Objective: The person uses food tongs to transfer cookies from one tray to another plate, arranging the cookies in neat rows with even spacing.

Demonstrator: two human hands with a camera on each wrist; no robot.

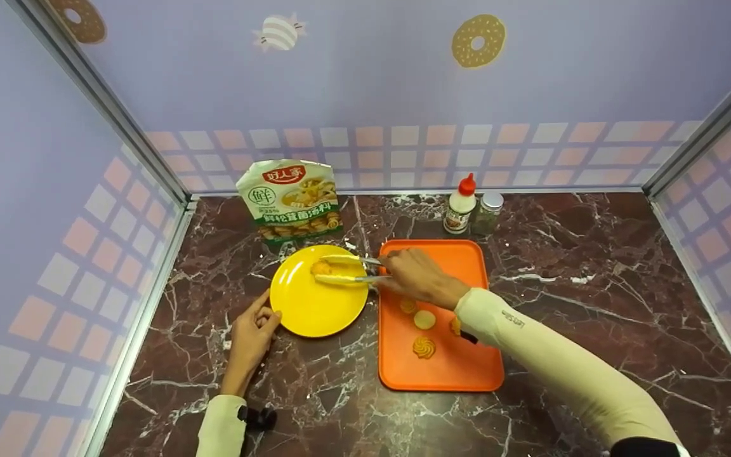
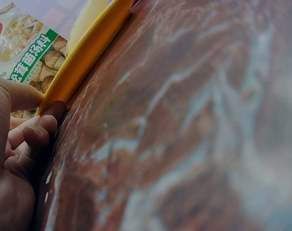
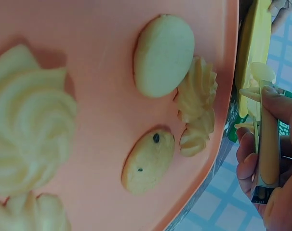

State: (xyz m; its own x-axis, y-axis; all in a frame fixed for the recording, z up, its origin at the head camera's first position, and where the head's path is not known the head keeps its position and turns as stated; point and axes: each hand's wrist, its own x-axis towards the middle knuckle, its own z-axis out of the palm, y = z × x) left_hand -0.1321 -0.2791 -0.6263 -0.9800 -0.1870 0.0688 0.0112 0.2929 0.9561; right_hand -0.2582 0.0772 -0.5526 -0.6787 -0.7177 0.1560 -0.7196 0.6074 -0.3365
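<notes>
Tongs gripped in right hand, tips reaching over yellow plate and closed around a cookie at the plate's far side. Left hand pinches the plate's near-left rim, thumb on top, fingers curled beneath. Orange tray sits just right of plate on the marble table, carrying several cookies. Soup-mix pouch stands behind plate; two seasoning bottles stand behind tray.
</notes>
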